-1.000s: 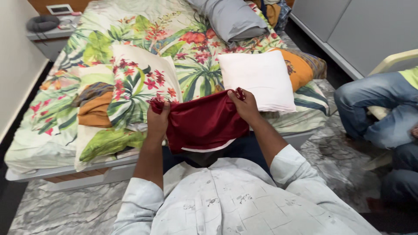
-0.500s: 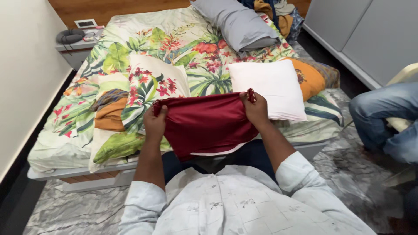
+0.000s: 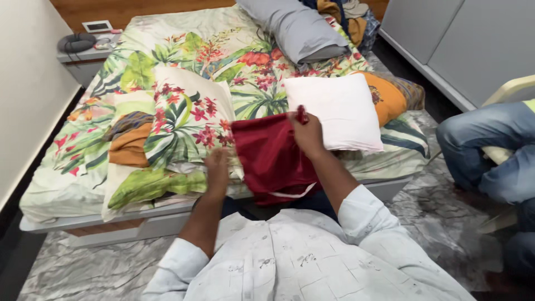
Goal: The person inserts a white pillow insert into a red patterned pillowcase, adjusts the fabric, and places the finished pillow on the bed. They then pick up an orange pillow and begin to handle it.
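At the centre of the frame the right hand [image 3: 306,132] pinches the top edge of a maroon cloth [image 3: 273,159], which hangs down over the near edge of the bed [image 3: 83,220], its long axis running top to bottom. The left hand [image 3: 217,167] is just left of the cloth's lower side edge, blurred; whether it grips the cloth or is loose I cannot tell. The right hand is plainly the one carrying it. Just right of the cloth lies a white pillow [image 3: 340,111], with an orange cushion [image 3: 390,97] beyond it; to the left a floral pillow [image 3: 186,117] and a brown garment [image 3: 128,145]. A grey pillow [image 3: 301,28] is at top centre. A seated person's jeans [image 3: 485,150] show at the right edge.
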